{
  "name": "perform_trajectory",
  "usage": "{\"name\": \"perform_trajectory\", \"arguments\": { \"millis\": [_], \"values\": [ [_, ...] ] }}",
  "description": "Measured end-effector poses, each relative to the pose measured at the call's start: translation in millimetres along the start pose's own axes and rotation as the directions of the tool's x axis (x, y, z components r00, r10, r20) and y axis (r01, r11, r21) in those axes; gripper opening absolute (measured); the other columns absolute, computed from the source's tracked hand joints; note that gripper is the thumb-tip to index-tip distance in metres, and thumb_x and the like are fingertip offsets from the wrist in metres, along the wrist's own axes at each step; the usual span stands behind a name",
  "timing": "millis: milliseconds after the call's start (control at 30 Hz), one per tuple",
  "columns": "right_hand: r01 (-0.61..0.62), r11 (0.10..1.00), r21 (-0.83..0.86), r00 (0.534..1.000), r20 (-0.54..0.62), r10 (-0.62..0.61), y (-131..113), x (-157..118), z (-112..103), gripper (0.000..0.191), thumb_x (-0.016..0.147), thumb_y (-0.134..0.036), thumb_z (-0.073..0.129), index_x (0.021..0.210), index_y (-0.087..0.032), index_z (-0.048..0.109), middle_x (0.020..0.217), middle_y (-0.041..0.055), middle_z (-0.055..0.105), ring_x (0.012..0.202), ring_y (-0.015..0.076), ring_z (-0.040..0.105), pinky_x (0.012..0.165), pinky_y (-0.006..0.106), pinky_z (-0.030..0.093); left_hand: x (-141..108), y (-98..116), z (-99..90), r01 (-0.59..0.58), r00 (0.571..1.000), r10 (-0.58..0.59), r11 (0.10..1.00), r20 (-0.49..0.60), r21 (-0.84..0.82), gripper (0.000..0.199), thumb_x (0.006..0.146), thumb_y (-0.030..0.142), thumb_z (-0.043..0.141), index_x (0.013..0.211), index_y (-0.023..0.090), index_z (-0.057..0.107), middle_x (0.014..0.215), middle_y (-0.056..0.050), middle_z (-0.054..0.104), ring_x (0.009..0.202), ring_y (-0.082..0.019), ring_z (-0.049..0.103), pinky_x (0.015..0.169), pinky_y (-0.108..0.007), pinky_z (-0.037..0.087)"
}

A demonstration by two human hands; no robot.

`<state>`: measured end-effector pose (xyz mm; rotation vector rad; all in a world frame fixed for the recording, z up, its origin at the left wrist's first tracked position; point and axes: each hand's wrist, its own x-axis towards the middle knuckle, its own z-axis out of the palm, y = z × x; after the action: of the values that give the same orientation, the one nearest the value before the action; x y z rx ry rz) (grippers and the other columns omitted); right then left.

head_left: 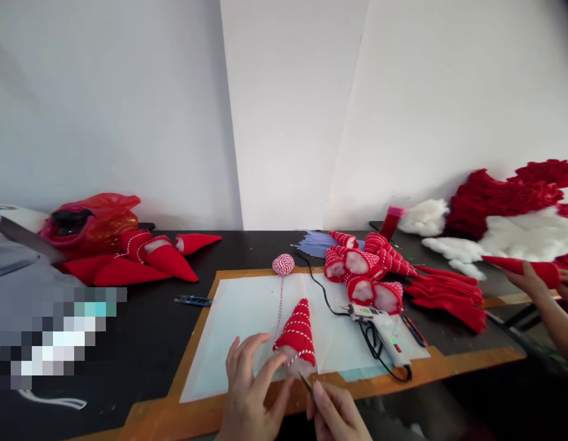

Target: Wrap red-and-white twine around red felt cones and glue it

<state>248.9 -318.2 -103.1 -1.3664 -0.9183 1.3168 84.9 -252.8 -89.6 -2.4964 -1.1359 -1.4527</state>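
A small red cone-shaped hat [297, 331], wound with red-and-white twisted cord and filled with white stuffing, lies on the white sheet [238, 331] with its point away from me. My left hand [253, 389] is at its lower left, fingers spread, the index fingertip beside the loose cord at the rim; whether it touches is unclear. Thin, dark, pointed tweezers [305, 384] are held in my right hand [336, 413], their tip near the stuffing at the open base. From the cone's left side the cord runs up to a cord ball [283, 264].
A white corded glue gun [385, 337] with a green light lies at right, below several wrapped cones [359, 263]. Blue thread snips [193, 300] lie left, near plain red cones [146, 266]. Another person's hands [534, 285] hold a red cone by white stuffing [532, 233].
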Motion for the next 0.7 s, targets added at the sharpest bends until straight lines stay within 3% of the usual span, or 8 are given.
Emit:
{"name": "perform_trajectory", "arguments": {
  "millis": [100,400,700],
  "values": [
    [0.001,1.0,0.015,0.999,0.047,-0.001,-0.7,4.7,4.7,0.069,0.072,-0.087,0.053,0.066,-0.018,0.056,0.04,-0.0105,0.03,0.038,0.0056,0.024,0.041,0.022,0.015,-0.2,1.3,2.3,-0.026,0.999,0.028,0.999,-0.041,0.034,0.022,0.085,0.003,0.059,0.097,0.021,0.065,0.125,-0.014,0.051,0.117,-0.029,0.052,0.106,-0.061,0.034],
    [0.055,0.997,0.058,0.989,0.13,-0.062,-6.6,17.2,20.8,0.065,0.077,-0.084,0.051,0.066,-0.02,0.049,0.041,-0.0106,0.031,0.036,0.0049,0.022,0.038,0.022,0.011,-5.8,-2.6,2.1,-0.09,0.993,0.095,0.992,-0.063,0.084,0.03,0.081,0.0,0.059,0.1,0.022,0.063,0.124,-0.013,0.049,0.115,-0.028,0.053,0.108,-0.063,0.033],
    [0.124,0.981,0.148,0.983,0.114,-0.142,8.1,27.2,26.9,0.063,0.078,-0.079,0.057,0.059,-0.021,0.041,0.045,-0.0109,0.029,0.038,0.003,0.019,0.038,0.02,0.012,-8.1,-4.7,3.0,-0.1,0.991,0.108,0.991,-0.079,0.09,0.032,0.078,-0.001,0.062,0.1,0.022,0.066,0.125,-0.014,0.049,0.114,-0.03,0.054,0.107,-0.065,0.032]
  ]
}}
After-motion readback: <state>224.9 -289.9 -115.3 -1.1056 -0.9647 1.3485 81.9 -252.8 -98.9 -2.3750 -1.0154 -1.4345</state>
